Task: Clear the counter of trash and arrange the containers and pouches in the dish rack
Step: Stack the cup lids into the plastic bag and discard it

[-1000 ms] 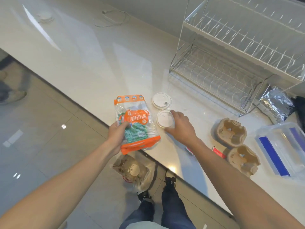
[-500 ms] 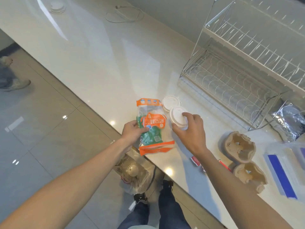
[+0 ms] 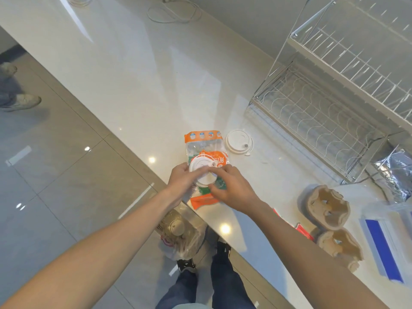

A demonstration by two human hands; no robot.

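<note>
An orange and clear plastic pouch (image 3: 201,141) lies at the counter's near edge, and my left hand (image 3: 181,179) grips its left side. My right hand (image 3: 231,188) holds a white cup lid (image 3: 200,169) pressed on top of the pouch, where my left thumb also touches it. A second white lid (image 3: 239,142) lies on the counter just right of the pouch. The wire dish rack (image 3: 316,112) stands at the back right with nothing in its tiers. Two brown pulp cup carriers (image 3: 326,207) sit on the counter to the right.
A clear container with a blue stripe (image 3: 388,244) is at the far right, beside a silver foil bag (image 3: 394,172). Red wrappers (image 3: 304,231) lie by my right forearm. A plastic trash bag (image 3: 178,237) sits on the floor below. A white cable (image 3: 171,12) lies far back.
My right hand lifted one white lid off the counter and carried it left onto the pouch, where both hands now meet. The other lid stayed in place.
</note>
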